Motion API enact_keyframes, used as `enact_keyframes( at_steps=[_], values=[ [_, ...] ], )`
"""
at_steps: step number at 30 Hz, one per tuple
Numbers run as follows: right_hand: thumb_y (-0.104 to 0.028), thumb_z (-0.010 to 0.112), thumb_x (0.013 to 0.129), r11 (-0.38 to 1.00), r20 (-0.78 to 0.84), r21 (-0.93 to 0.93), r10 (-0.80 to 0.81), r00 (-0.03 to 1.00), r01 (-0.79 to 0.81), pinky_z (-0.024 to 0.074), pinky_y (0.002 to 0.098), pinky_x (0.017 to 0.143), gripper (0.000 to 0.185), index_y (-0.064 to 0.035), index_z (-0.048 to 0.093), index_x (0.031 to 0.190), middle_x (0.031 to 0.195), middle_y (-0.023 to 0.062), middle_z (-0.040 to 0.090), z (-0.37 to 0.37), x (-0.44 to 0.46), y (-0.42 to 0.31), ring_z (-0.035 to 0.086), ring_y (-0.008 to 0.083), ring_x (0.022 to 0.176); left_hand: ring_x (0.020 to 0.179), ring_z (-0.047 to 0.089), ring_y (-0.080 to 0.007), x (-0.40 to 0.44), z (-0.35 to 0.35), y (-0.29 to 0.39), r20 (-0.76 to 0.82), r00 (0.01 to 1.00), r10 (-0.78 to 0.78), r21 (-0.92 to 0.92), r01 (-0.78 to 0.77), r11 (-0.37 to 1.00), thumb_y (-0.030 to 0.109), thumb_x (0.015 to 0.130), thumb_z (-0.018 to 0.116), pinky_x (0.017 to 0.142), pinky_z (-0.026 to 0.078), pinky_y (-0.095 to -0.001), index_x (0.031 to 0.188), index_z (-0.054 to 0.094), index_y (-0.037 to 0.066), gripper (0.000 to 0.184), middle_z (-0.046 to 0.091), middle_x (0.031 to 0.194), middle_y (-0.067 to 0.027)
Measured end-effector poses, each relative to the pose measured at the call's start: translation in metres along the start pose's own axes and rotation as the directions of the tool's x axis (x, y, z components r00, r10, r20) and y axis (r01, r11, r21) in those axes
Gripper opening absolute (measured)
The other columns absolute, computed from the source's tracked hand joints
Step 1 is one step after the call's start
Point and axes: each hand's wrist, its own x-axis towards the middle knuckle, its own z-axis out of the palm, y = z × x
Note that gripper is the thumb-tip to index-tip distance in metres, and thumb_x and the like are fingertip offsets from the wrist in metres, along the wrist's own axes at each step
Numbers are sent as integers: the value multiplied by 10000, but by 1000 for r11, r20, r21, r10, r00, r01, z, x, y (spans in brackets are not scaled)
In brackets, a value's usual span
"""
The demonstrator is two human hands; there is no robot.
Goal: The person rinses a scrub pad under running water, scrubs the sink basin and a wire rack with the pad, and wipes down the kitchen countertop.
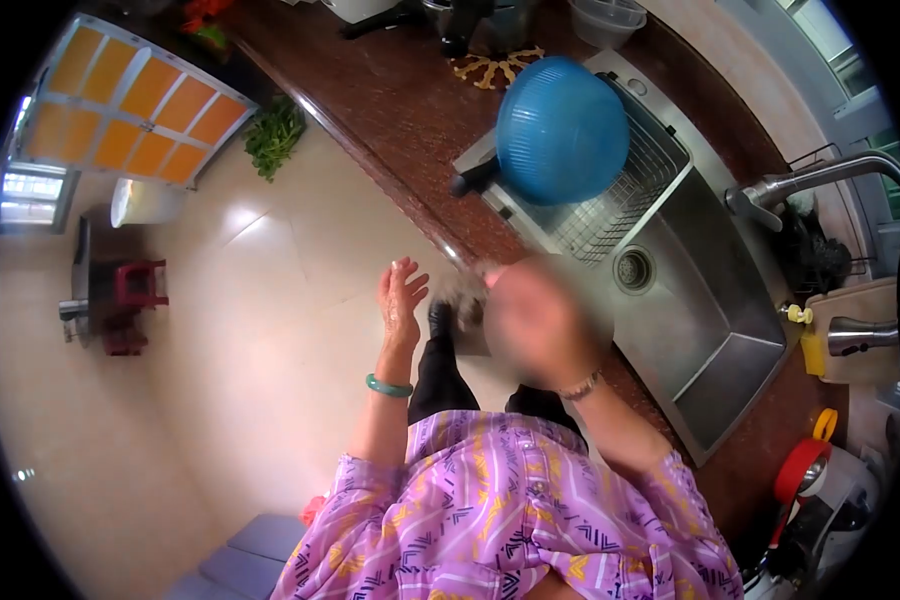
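My left hand (401, 303) is raised over the floor, left of the counter edge. Its fingers are spread and it holds nothing; the skin looks wet, and a green bangle (388, 386) circles the wrist. A smear covers my right hand (540, 325) in front of the sink's near edge, hiding its fingers. Between the two hands shows a blurred greyish thing (460, 292) whose kind I cannot make out. Beyond my right hand, a blue ribbed plastic basket (562, 130) rests bottom up over the wire rack (620, 205) in the steel sink (705, 265).
The faucet (820, 180) reaches in from the right. A dark handle (475, 177) sticks out beside the basket. Clear plastic tubs (607, 20) and a trivet (497, 68) stand on the far counter (370, 90). Leafy greens (273, 140) lie on the floor. A red ladle (802, 468) is at right.
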Motion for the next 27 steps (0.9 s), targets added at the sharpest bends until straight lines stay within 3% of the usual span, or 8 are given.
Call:
enact_keyframes(
  at_steps=[3, 5, 10, 12, 14, 18, 24, 27],
  values=[
    [76, 540, 730, 987, -116, -89, -146, 982, 136, 465, 331, 836, 288, -6, 619, 995, 1047, 127, 609, 41, 66, -26, 590, 269, 957, 887, 621, -217, 35, -34, 27, -52, 998, 45, -15, -45, 999, 402, 866, 592, 721, 492, -299, 1149, 551, 50, 453, 601, 1044, -94],
    [92, 551, 712, 850, -157, -422, -412, 898, 316, 468, 345, 802, 331, -35, 614, 1011, 1049, 106, 604, 72, 106, -22, 567, 295, 922, 861, 641, -221, 65, -64, 47, -38, 997, 69, -29, -70, 997, 358, 857, 620, 704, 501, -295, 1123, 560, 50, 411, 623, 1017, -91],
    [-164, 652, 737, 593, -175, -801, -92, 980, -88, 326, 506, 954, 402, -21, 552, 1099, 1247, 179, 472, 147, 163, 51, 375, 403, 1154, 869, 636, -212, 128, -148, 102, -66, 998, 19, 76, -14, 997, 338, 854, 630, 714, 500, -294, 1103, 558, 45, 392, 623, 1023, -100],
    [-350, 616, 795, 433, -272, -867, 1, 962, -246, 263, 579, 988, 585, -5, 468, 1244, 1324, 274, 374, 167, 186, 89, 310, 474, 1212, 869, 634, -209, 146, -180, 121, -70, 998, -4, 95, 10, 995, 345, 850, 634, 717, 499, -294, 1098, 559, 47, 395, 623, 1016, -97],
    [-389, 567, 837, 322, -339, -885, 51, 939, -337, 229, 596, 1004, 596, -22, 440, 1289, 1354, 286, 344, 181, 220, 100, 283, 480, 1244, 880, 629, -208, 160, -206, 137, -134, 991, -23, 131, 40, 990, 352, 852, 626, 728, 495, -296, 1098, 557, 41, 402, 618, 1019, -99],
    [-391, 517, 874, 281, -289, -916, 35, 957, -287, 216, 592, 1014, 568, -24, 430, 1299, 1364, 269, 349, 197, 308, 126, 281, 472, 1257, 915, 618, -207, 180, -239, 148, -164, 985, -61, 118, 81, 990, 356, 862, 605, 752, 483, -297, 1101, 552, 33, 406, 603, 1045, -108],
    [-387, 484, 880, 375, -179, -917, -90, 980, -133, 238, 572, 1007, 504, -12, 508, 1217, 1333, 209, 411, 276, 432, 136, 343, 415, 1226, 797, 639, -185, 224, -234, 155, -94, 993, -76, 32, 79, 996, 267, 867, 620, 660, 498, -265, 1029, 591, 37, 283, 642, 919, -86],
    [-345, 516, 840, 477, 1, -871, -231, 973, 114, 286, 526, 976, 385, -43, 595, 1065, 1217, 177, 490, 316, 475, 131, 390, 344, 1169, 848, 605, -153, 261, -205, 188, -13, 999, -34, 137, 36, 990, 281, 866, 620, 722, 470, -272, 1049, 589, 31, 311, 627, 957, -82]
  ],
)
